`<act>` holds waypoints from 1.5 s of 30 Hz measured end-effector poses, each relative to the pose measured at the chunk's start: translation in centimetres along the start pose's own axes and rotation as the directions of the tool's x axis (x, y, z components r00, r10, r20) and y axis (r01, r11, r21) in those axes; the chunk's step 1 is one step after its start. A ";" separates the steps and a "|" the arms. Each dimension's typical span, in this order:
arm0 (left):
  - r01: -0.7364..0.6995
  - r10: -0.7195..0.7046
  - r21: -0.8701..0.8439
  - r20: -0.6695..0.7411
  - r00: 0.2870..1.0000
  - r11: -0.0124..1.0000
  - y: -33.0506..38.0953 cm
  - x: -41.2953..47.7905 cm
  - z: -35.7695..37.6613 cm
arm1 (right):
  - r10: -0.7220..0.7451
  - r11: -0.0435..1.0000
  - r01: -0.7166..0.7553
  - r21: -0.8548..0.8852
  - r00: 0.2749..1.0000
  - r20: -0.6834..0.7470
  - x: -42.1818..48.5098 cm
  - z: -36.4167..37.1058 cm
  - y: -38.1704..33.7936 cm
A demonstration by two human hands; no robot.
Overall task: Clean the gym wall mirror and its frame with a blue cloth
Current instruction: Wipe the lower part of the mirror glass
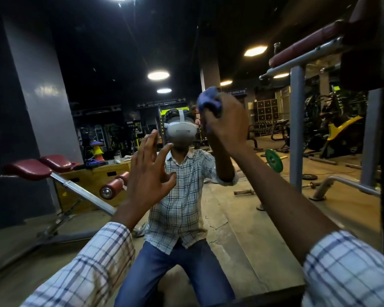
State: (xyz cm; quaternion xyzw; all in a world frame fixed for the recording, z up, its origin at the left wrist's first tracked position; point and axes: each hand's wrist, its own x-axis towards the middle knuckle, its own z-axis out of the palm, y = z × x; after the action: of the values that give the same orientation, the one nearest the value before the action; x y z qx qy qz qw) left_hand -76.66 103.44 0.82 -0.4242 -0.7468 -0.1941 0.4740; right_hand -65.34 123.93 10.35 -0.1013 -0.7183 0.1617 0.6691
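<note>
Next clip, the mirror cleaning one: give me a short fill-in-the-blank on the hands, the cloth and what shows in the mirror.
1. The right hand holds a bunched cloth coloured ____.
2. The left hand holds ____, its fingers spread.
3. The cloth is raised ____ than the left hand.
4. The weight plate seen in the mirror is ____.

Missing words: blue; nothing; higher; green.
</note>
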 end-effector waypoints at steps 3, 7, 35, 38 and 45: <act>0.001 -0.001 0.006 -0.013 1.000 1.000 1.2 0.5 0.9 | 0.022 0.999 -0.021 0.024 0.998 -0.056 -0.8 0.3 1.1; 0.013 -0.014 -0.020 -0.050 0.999 1.000 1.8 0.7 1.7 | -0.369 0.927 0.362 0.103 0.820 0.437 -4.9 -0.3 2.9; 0.022 -0.022 0.006 -0.091 0.996 1.000 1.7 0.6 2.5 | -0.103 0.985 0.102 0.139 0.995 0.001 -5.4 -0.6 8.4; 0.034 -0.034 -0.004 -0.095 0.995 0.999 1.8 0.5 2.7 | -0.090 0.987 0.088 0.134 0.996 0.007 -5.7 -0.7 8.3; 0.030 -0.038 -0.061 -0.135 0.990 0.998 2.1 0.4 3.1 | -0.078 0.989 0.077 0.125 0.997 0.003 -5.8 -1.1 7.7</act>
State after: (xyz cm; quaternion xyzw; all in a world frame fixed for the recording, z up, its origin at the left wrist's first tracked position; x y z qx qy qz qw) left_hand -76.68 106.91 -0.55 -0.4110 -0.7137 -0.2526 0.5078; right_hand -64.30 129.08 2.18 -0.0307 -0.7128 0.1803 0.6772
